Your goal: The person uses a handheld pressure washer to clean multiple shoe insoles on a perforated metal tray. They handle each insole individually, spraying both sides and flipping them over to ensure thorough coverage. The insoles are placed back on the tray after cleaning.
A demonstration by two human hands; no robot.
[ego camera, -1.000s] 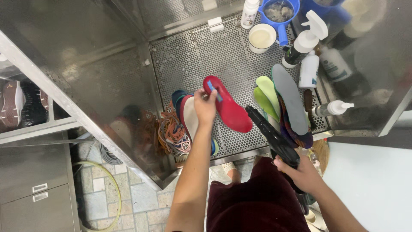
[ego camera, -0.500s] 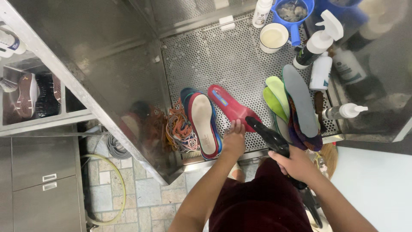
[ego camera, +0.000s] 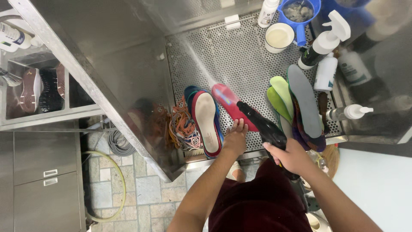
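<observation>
Head view: a black spray gun (ego camera: 262,124) is gripped in the right hand (ego camera: 292,155), a jet being thrown across the perforated steel tray (ego camera: 240,56); the red insole (ego camera: 231,105) is pinned at its near end by the flattened left hand (ego camera: 235,139); a beige insole (ego camera: 208,122) lies just left; green insoles (ego camera: 281,96) and a grey insole (ego camera: 304,101) lie right; tangled laces (ego camera: 182,126) at tray's left edge.
</observation>
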